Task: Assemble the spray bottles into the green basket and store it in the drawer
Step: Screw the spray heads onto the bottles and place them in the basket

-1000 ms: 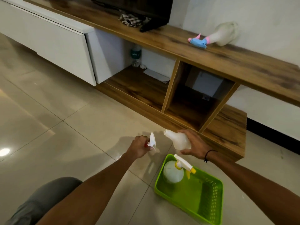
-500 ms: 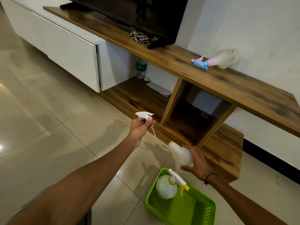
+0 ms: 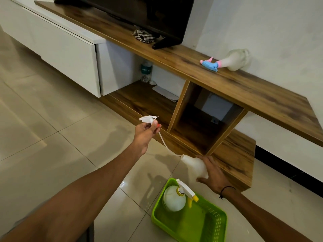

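1. The left hand [image 3: 144, 130] holds a narrow grip on the white trigger spray head [image 3: 148, 119], its fingers pinched round the red collar, with the thin dip tube [image 3: 166, 145] trailing down to the right.
2. The right hand [image 3: 212, 173] wraps its grip round the translucent white plastic bottle [image 3: 194, 165], tilted with the neck towards the tube; the tube's lower end sits at the mouth.
3. To do this step well, the bottle should probably be kept steady while the head is lowered straight along the tube, so the tube feeds in without kinking, and the collar is then turned onto the neck.
4. Just below the right hand, the green plastic basket [image 3: 216, 222] stands on the floor with a yellow-trigger spray bottle [image 3: 174, 198] already inside.
5. A third bottle with a blue and pink spray head [image 3: 230, 62] lies on its side on the long wooden worktop [image 3: 262, 95], well apart from the basket.
6. Pale glossy tiles [image 3: 52, 137] cover the floor; a white drawer front [image 3: 61, 55] sits at left, open wooden shelves lie beneath the worktop, and a dark television [image 3: 148, 13] stands on it.
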Available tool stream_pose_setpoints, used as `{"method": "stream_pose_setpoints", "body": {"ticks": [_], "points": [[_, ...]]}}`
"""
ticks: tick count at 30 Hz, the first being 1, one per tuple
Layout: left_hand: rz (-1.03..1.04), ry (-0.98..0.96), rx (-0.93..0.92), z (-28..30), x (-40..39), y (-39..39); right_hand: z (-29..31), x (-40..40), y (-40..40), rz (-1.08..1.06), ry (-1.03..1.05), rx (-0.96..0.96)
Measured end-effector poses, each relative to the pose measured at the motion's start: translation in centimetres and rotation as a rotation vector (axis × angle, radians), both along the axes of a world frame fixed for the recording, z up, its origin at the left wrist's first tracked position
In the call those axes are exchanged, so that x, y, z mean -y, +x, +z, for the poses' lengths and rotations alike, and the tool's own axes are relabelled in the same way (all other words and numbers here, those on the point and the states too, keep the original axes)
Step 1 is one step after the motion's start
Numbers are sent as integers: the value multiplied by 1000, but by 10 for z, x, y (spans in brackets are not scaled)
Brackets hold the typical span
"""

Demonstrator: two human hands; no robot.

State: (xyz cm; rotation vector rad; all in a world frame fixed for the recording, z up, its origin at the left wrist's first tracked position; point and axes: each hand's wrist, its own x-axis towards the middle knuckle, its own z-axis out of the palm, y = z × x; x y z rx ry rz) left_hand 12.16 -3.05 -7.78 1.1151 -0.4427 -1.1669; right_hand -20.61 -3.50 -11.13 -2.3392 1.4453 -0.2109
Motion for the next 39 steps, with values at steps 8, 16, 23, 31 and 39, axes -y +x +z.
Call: {"method": "stream_pose_setpoints", "body": {"ticks": [8,16,23,31,39], "points": [[-9,10,-14,-5,0,-4,1,-3,14,17,-15,18],[-29,96,50,-6,-3,-21,2,-3,35,30,-61,47],[-98,145,50,-14,-11,-49,10,0,64,-106,-84,135],[-81,101,-124,-13,-13,-58,7,-1,71,-113,-127,66],[-111,91,-209,-17,-17,-66,16,-3,70,-120,-65,153]]}}
